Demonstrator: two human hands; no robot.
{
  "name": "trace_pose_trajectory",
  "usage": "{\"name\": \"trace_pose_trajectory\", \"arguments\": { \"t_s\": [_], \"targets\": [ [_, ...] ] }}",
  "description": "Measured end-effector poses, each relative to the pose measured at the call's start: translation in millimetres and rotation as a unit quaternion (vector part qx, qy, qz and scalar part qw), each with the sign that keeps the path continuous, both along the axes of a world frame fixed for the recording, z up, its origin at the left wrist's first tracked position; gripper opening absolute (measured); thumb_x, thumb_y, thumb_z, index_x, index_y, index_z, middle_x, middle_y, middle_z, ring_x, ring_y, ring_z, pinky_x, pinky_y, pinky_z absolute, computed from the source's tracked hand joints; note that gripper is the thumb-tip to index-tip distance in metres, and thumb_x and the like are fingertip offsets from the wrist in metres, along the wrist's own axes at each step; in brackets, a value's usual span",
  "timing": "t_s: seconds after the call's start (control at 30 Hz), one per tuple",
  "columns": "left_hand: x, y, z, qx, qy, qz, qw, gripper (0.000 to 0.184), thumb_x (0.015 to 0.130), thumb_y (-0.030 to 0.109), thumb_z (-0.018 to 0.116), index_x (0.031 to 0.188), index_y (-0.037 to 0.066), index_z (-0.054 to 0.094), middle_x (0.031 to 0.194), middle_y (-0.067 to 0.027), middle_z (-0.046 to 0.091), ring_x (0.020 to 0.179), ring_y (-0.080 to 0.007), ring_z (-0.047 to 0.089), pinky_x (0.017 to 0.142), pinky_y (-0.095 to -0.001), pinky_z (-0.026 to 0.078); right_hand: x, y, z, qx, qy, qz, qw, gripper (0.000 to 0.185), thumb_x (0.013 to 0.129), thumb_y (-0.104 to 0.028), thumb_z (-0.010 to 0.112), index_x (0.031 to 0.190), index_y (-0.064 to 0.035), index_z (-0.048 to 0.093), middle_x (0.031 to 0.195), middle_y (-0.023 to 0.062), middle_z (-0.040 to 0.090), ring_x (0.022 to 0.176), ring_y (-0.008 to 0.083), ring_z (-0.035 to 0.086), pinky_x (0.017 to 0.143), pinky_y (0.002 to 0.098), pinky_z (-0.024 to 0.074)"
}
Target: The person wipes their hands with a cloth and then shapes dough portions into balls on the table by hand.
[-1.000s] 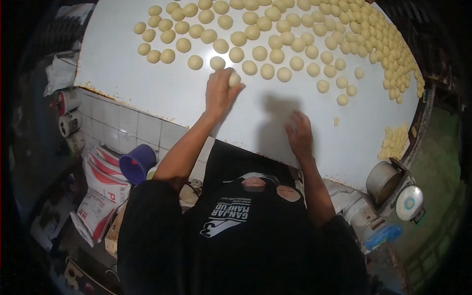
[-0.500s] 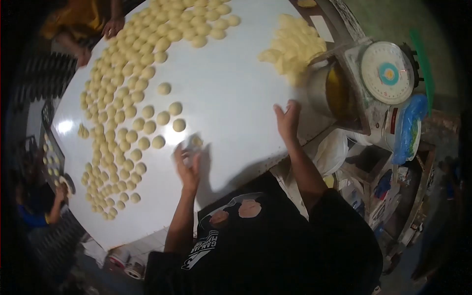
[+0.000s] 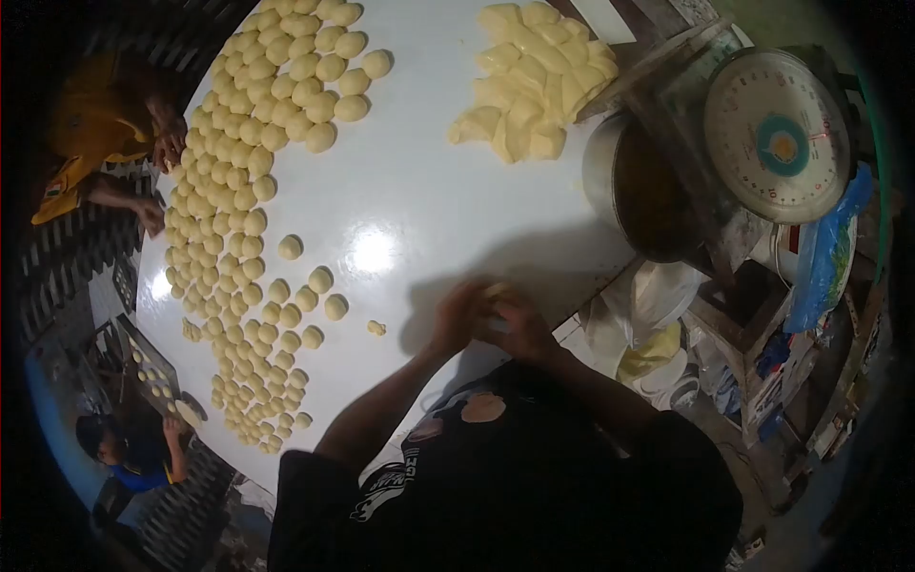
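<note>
My left hand (image 3: 460,316) and my right hand (image 3: 522,329) come together over the near edge of the white table (image 3: 410,214). Their fingers are curled toward each other. Whatever lies between them is mostly hidden, and I cannot make it out. A small scrap of dough (image 3: 377,328) lies on the table to the left of my hands. Beyond it, round dough balls (image 3: 335,307) spread in a large group along the table's left side. Flat-cut dough pieces (image 3: 534,81) are heaped at the far right.
A metal pot (image 3: 602,181) stands at the table's right edge, beside a dial scale (image 3: 782,138). A blue plastic bag (image 3: 827,253) hangs below the scale. One person's hand (image 3: 150,215) rests by the left edge; another person (image 3: 143,448) works at a tray (image 3: 148,357).
My hands were apart, the left near the dough scrap and the right near the pot. They have now met in front of my body. The camera view has shifted too.
</note>
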State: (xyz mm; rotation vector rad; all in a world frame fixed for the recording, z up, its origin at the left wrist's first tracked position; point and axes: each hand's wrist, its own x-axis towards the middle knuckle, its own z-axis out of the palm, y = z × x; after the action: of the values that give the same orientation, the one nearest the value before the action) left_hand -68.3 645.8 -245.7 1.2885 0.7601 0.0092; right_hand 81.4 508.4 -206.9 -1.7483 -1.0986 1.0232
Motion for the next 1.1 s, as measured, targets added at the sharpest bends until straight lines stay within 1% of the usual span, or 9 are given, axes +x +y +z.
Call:
{"name": "trace_pose_trajectory", "arguments": {
  "t_s": [0.07,0.17,0.43,0.53,0.63,0.8,0.9,1.03,1.1],
  "targets": [
    [-59.8,11.1,30.1,0.314,-0.004,-0.064,0.947,0.027,0.111,0.014,0.059,0.135,0.007,0.071,0.114,-0.0138,0.072,0.093,-0.0227,0.074,0.082,-0.0360,0.060,23.4,6.3,-16.9,-0.025,-0.028,-0.163,0.986,0.047,0.104,-0.029,0.073,0.134,0.0030,0.057,0.122,0.0235,0.063,0.109,0.0389,0.065,0.091,0.0473,0.0541],
    [-159.8,-7.1,60.2,0.144,0.229,0.099,0.958,0.022,0.109,0.012,0.063,0.128,0.005,0.071,0.099,-0.0119,0.064,0.076,-0.0205,0.063,0.067,-0.0380,0.054,108.9,87.8,-43.2,0.053,-0.246,-0.367,0.895,0.043,0.110,-0.025,0.064,0.140,0.0032,0.051,0.121,0.0267,0.064,0.106,0.0385,0.065,0.093,0.0497,0.0542],
    [-365.5,-91.4,33.1,0.404,0.194,0.102,0.888,0.041,0.109,0.013,0.061,0.148,0.005,0.062,0.147,-0.0213,0.063,0.134,-0.0407,0.060,0.112,-0.0521,0.048,30.5,49.3,-38.9,-0.089,-0.114,-0.379,0.914,0.031,0.099,-0.026,0.078,0.102,0.0014,0.062,0.093,0.0208,0.066,0.089,0.0401,0.065,0.083,0.0526,0.0507],
    [-426.6,-96.4,9.7,0.514,0.286,-0.123,0.799,0.059,0.104,0.034,0.065,0.160,0.016,0.056,0.170,-0.0132,0.048,0.153,-0.0438,0.043,0.125,-0.0642,0.027,-87.5,-60.4,-39.8,-0.019,-0.237,-0.126,0.963,0.038,0.087,-0.030,0.089,0.096,-0.0042,0.063,0.090,0.0183,0.065,0.090,0.0410,0.065,0.080,0.0535,0.0497],
    [-371.9,-25.7,5.2,0.592,0.224,-0.045,0.773,0.069,0.102,0.044,0.069,0.162,0.015,0.053,0.172,-0.0161,0.044,0.149,-0.0452,0.043,0.123,-0.0614,0.030,-89.7,-45.8,-39.4,0.073,-0.352,0.149,0.921,0.045,0.081,-0.038,0.093,0.099,-0.0073,0.064,0.101,0.0151,0.064,0.099,0.0385,0.063,0.086,0.0551,0.0476],
    [-266.2,-49.5,10.6,0.474,0.223,0.110,0.844,0.043,0.092,0.041,0.082,0.113,0.007,0.066,0.111,-0.0161,0.066,0.108,-0.0380,0.061,0.099,-0.0529,0.046,-171.1,64.6,-36.1,0.134,-0.461,-0.001,0.877,0.056,0.085,-0.038,0.089,0.123,-0.0048,0.065,0.124,0.0153,0.062,0.124,0.0380,0.058,0.105,0.0537,0.0458],
    [-345.3,-87.2,0.4,0.519,-0.008,0.041,0.854,0.036,0.093,0.038,0.082,0.115,0.012,0.070,0.114,-0.0130,0.068,0.109,-0.0358,0.062,0.094,-0.0521,0.046,-201.5,-16.8,-60.5,0.126,-0.353,0.141,0.916,0.057,0.085,-0.035,0.090,0.125,-0.0041,0.065,0.126,0.0167,0.063,0.123,0.0399,0.059,0.107,0.0542,0.0454],
    [-367.9,-4.9,-8.7,0.612,0.113,0.003,0.783,0.029,0.091,0.026,0.083,0.113,0.012,0.070,0.112,-0.0119,0.066,0.103,-0.0351,0.061,0.088,-0.0497,0.047,-141.6,2.5,-49.5,-0.033,-0.456,0.108,0.883,0.059,0.078,-0.032,0.095,0.121,-0.0048,0.065,0.124,0.0163,0.065,0.121,0.0403,0.061,0.102,0.0536,0.0468],
    [-295.4,0.9,1.9,0.545,0.114,0.160,0.815,0.026,0.090,0.026,0.083,0.107,0.011,0.070,0.103,-0.0111,0.064,0.099,-0.0353,0.061,0.087,-0.0491,0.047,-163.9,74.6,-50.0,0.198,-0.423,0.017,0.884,0.060,0.076,-0.035,0.096,0.117,-0.0053,0.064,0.119,0.0161,0.064,0.116,0.0395,0.061,0.098,0.0529,0.0472]
  ]
}}
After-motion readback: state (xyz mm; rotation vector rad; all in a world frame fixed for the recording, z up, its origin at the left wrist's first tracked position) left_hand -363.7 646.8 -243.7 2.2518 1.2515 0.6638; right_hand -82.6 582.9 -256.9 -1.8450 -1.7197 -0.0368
